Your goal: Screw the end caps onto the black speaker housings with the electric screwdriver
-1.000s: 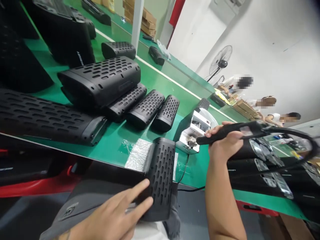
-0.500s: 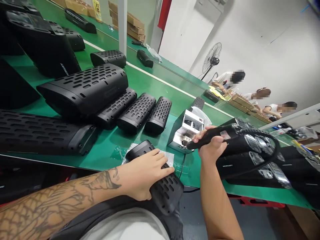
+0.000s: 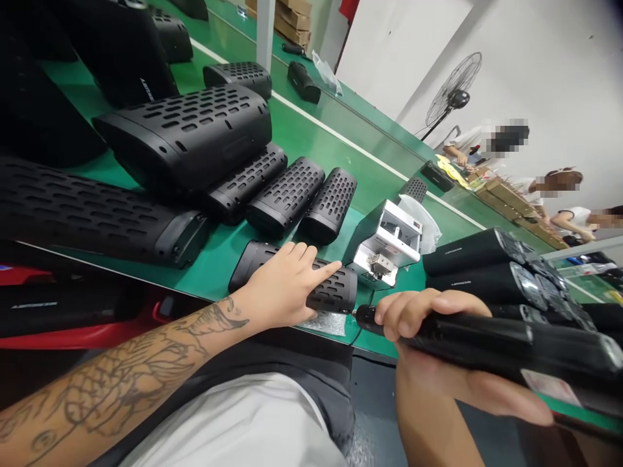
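A black slotted casing [image 3: 335, 285] lies across the table edge in front of me. My left hand [image 3: 285, 282] grips it from above, fingers over the slotted top. In my right hand [image 3: 413, 311] is a black electric screwdriver [image 3: 501, 337], held nearly level and pointing left. Its bit meets the casing's right end, near the corner; whether a screw is on it I cannot make out. Just behind the casing stands a silver screw feeder [image 3: 384, 243]. Bubble wrap [image 3: 328, 324] shows under the casing.
More slotted casings [image 3: 287, 194] stand and lie on the green table [image 3: 341, 139] to the left. Black units [image 3: 467, 253] are stacked at the right. A white post [image 3: 265, 35] rises at the back. Several people [image 3: 470, 146] work beyond, near a fan [image 3: 455, 91].
The screwdriver has come from the screw feeder to the casing's right end. The casing has turned from slanted to nearly crosswise under my left hand. My view has shifted.
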The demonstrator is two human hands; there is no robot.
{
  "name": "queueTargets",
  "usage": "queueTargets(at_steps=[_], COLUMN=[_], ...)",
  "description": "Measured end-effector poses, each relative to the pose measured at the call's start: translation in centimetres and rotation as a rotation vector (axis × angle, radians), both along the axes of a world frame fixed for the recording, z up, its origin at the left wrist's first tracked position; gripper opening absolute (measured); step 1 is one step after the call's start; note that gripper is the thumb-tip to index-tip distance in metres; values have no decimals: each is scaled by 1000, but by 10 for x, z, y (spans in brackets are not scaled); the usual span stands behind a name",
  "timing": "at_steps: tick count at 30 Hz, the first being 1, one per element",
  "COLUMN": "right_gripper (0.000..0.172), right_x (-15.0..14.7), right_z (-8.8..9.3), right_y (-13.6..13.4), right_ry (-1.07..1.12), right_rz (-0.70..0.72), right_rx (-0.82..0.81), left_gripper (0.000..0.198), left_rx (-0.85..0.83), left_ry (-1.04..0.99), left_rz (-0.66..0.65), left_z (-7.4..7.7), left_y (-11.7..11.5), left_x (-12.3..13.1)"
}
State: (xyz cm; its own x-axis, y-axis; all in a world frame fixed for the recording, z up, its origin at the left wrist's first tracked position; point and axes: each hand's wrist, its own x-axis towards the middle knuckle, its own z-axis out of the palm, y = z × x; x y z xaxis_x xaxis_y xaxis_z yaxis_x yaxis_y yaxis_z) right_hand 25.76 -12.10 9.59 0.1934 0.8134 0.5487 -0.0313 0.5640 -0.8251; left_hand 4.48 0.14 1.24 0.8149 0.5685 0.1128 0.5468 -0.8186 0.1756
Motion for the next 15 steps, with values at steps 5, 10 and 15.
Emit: queueTargets(at_steps=[5,10,15], right_gripper=[66,78,57], right_x=[-7,-16,5], right_z=[-18,-20,-15], right_y=[21,31,43], right_ry=[25,121,-11], right_rz=[2,-22,160], right_rx=[20,18,-72], left_gripper=[103,102,107], left_rx=[-17,-29,-37], left_ry=[9,45,76], left_rz=[-11,-22,-27], left_z=[2,5,8], left_y=[1,3,3], left_x=[1,1,1])
